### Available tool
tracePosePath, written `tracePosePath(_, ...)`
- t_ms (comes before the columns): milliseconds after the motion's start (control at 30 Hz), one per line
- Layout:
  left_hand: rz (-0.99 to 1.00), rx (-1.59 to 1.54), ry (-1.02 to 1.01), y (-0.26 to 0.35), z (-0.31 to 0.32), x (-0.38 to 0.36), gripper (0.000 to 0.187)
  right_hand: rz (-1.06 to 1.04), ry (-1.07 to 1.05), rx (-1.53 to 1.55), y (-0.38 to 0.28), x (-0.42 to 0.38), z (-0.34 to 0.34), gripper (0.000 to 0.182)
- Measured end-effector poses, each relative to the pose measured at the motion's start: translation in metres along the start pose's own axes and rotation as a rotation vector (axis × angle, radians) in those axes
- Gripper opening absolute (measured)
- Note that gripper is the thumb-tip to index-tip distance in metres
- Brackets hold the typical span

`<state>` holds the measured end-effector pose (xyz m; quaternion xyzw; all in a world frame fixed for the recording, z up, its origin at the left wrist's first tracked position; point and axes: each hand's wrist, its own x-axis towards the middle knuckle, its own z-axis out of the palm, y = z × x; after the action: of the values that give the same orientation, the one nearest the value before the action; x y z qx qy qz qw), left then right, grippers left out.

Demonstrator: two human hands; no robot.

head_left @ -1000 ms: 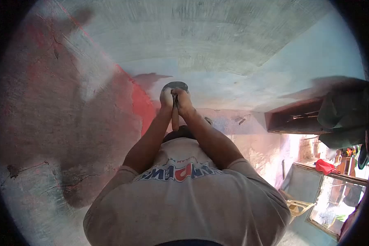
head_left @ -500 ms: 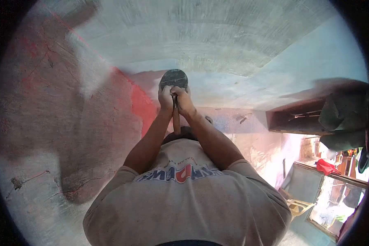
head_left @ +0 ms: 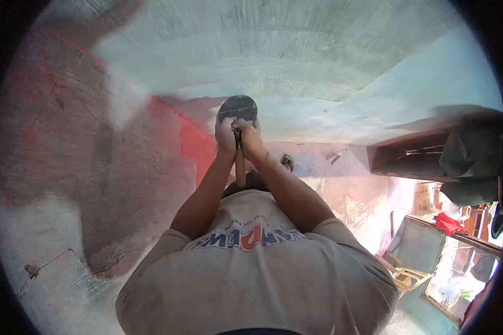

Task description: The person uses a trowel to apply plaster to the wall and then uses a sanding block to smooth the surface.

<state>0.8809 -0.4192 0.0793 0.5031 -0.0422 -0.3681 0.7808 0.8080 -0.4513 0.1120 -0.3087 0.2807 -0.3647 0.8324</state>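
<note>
Out in front of me is a tool with a dark, rounded, flat head [head_left: 238,108] and a wooden handle [head_left: 240,170] that runs back toward my chest. My left hand [head_left: 225,137] is closed at the left side of the tool, just below the head. On the other side, my right hand [head_left: 251,139] is closed too, its fingers meeting the left hand's near the top of the handle. Both arms are stretched out. The head lies close to a pale, streaked plaster surface [head_left: 251,50]; whether it touches cannot be made out.
A stained wall [head_left: 134,156] with cracks and a red painted band [head_left: 195,142] stands at left. To the right are a dark shelf-like recess [head_left: 408,159] with dark green cloth [head_left: 458,151], a red cloth [head_left: 450,223], a wooden-framed opening [head_left: 458,273] and a pale chair-like frame [head_left: 408,276].
My hands keep the same grip on the tool, at almost the same place. The surroundings have shifted slightly in view, and a dark object beside my right forearm shows more.
</note>
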Motion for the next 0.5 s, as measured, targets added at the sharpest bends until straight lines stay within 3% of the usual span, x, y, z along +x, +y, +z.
tracePosePath(67, 0.060, -0.213, 0.001, 0.000, 0.003, -0.022, 0.020, 0.011, 0.039, -0.059, -0.005, -0.017, 0.005, 0.018)
tracePosePath(167, -0.013, 0.223, -0.135, -0.080, -0.075, 0.062, 0.021, 0.046, 0.028, -0.111, 0.005, 0.003, -0.009, 0.015)
tracePosePath(200, -0.098, 0.325, -0.088, -0.019, -0.024, 0.016, 0.022, 0.064, 0.010, -0.127, 0.010, 0.011, -0.015, 0.014)
tracePosePath(300, 0.098, -0.055, -0.032, 0.011, 0.016, -0.017, 0.022, -0.070, -0.012, 0.071, -0.012, -0.012, 0.010, 0.010)
tracePosePath(333, 0.160, 0.049, -0.019, 0.003, 0.007, -0.018, 0.022, 0.021, -0.005, -0.035, -0.014, -0.018, 0.005, 0.009)
tracePosePath(433, -0.047, 0.212, -0.066, -0.043, -0.039, 0.032, 0.020, -0.168, -0.158, -0.767, 0.002, 0.004, -0.020, 0.009)
tracePosePath(467, -0.091, 0.254, 0.030, -0.038, -0.029, 0.031, 0.020, 0.131, 0.028, -0.019, 0.016, 0.017, -0.020, 0.009)
tracePosePath(500, -0.052, 0.139, 0.004, -0.028, -0.018, 0.024, 0.019, 0.066, 0.034, 0.003, 0.012, 0.012, -0.012, 0.010)
